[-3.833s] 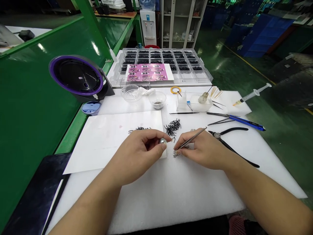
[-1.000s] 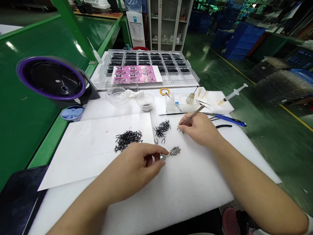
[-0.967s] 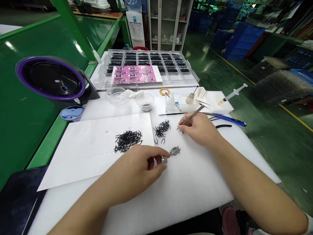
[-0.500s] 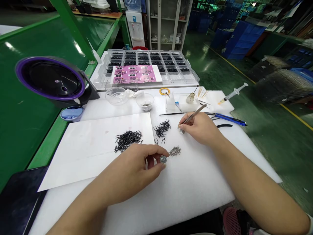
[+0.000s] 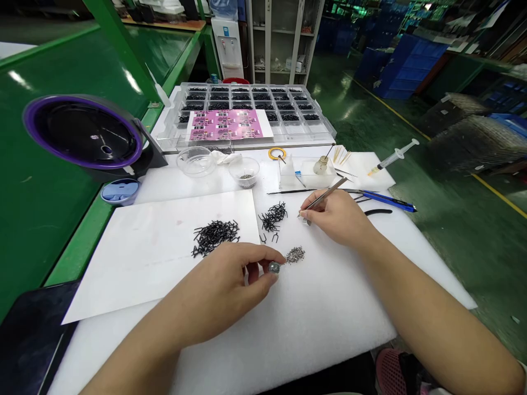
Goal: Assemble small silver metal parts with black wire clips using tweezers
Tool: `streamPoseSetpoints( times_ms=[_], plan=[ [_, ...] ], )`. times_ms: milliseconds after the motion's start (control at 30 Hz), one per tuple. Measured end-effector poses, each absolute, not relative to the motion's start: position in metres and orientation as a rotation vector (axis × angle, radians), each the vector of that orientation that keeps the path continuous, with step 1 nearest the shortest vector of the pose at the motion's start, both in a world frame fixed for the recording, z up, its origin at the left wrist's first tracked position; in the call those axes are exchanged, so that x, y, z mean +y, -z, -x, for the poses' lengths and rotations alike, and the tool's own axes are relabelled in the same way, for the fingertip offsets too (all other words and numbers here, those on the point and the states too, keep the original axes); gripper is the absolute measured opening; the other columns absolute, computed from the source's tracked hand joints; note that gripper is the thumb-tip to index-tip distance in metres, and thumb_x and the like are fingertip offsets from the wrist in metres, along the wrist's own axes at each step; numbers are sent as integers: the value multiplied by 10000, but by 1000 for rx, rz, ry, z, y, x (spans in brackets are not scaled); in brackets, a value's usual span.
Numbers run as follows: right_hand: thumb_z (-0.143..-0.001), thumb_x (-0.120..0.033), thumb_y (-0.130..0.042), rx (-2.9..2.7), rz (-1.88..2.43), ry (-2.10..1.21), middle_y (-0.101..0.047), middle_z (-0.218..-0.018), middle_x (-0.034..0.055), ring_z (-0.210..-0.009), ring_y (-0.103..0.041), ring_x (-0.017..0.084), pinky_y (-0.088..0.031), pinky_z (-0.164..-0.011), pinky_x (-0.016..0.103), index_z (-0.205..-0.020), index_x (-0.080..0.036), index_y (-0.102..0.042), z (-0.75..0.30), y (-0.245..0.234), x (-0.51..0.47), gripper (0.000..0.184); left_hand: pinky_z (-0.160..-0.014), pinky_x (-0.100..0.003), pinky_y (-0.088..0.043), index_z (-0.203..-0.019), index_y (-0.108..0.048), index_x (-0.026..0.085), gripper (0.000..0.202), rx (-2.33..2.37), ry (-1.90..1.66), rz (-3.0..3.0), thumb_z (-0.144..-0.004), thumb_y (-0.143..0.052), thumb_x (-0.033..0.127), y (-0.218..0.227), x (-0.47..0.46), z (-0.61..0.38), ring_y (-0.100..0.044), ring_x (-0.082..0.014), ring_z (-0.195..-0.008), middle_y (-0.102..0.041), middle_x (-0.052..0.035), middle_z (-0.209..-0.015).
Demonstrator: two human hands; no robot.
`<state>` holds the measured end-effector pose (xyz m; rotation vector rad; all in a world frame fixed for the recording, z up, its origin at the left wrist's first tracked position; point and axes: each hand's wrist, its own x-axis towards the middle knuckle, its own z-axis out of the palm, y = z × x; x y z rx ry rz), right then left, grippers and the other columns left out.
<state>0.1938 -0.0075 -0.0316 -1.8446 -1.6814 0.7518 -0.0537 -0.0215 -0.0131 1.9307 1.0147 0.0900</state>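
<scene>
- Fingers (image 5: 267, 252) of the left hand (image 5: 230, 285): thumb and index pinch a silvery rounded piece (image 5: 274, 267), held just beside the pile of tiny metal parts (image 5: 295, 254).
- Fingers of the right hand (image 5: 340, 214): closed around the shank of the metal tweezers (image 5: 327, 193), tips angled down and toward the left. Whether the tips grip anything cannot be told.
- A small grey object (image 5: 305, 221) lies under the right fingertips; its type cannot be made out.
- Silvery rounded piece: judged light, rigid and smooth, thus prone to slip. Take hold at opposite sides with finger and thumb.
- Tweezers: judged light and springy. Take hold partway along the shank; excess pressure may flick a small part away.
- Tiny metal parts: judged very light and easily scattered on the counter (image 5: 304, 329). Lift singly, by tweezer tip.
- Adjacent items: a small pile of black forked pieces (image 5: 273, 216) beyond the metal parts, and a larger black pile (image 5: 216, 237) on the white sheet (image 5: 135, 263).
</scene>
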Motion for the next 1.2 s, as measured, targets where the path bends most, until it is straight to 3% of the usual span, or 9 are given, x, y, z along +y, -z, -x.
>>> streamPoseSetpoints(
  times_ms=[200, 333, 433, 600, 767, 1200],
  plan=[
    [-784, -185, -681, -1685, 1824, -733, -706, -734, -30, -720, -672, 164, -479, -644, 294, -792, -209, -706, -194, 29, -9, 36, -654, -252, -444, -1169, -690, 307, 319, 1136, -172, -1899, -931, -513, 424, 15, -17, 54, -566, -142, -738, -669, 15, -897],
    [-845, -245, -682, -1608, 1620, -786, -722, -830, -8, -784, -686, 162, -527, -677, 277, -878, -202, -686, -183, 19, -25, 54, -607, -257, -426, -1153, -686, 267, 321, 1182, -221, -1818, -924, -522, 422, 16, -14, 55, -535, -140, -667, -649, 5, -821],
    [-885, -230, -669, -1610, 1303, -880, -720, -953, 17, -912, -687, 179, -564, -783, 300, -942, -209, -671, -168, 13, -45, 60, -624, -267, -430, -1155, -681, 247, 306, 1132, -275, -1778, -924, -519, 366, 14, -14, 54, -549, -153, -700, -650, -8, -834],
    [-883, -139, -669, -1680, 1081, -850, -717, -989, 24, -952, -682, 182, -571, -847, 338, -958, -213, -655, -152, 14, -63, 106, -728, -284, -443, -1116, -697, 225, 285, 1013, -303, -1765, -910, -501, 249, 9, -15, 53, -585, -178, -832, -659, -11, -872],
    [-878, -123, -681, -1743, 1033, -805, -733, -984, 16, -927, -696, 159, -583, -836, 301, -962, -199, -666, -151, 15, -60, 114, -706, -274, -428, -992, -709, 200, 241, 985, -284, -1766, -892, -490, 217, 5, -17, 52, -563, -165, -793, -652, -5, -836],
    [-872, -118, -677, -1811, 1065, -795, -739, -984, 24, -921, -706, 180, -590, -830, 306, -945, -202, -681, -151, 14, -59, 112, -677, -270, -394, -921, -663, 198, 191, 1005, -240, -1788, -904, -481, 252, 7, -17, 52, -528, -150, -760, -613, 7, -812]
  ],
)
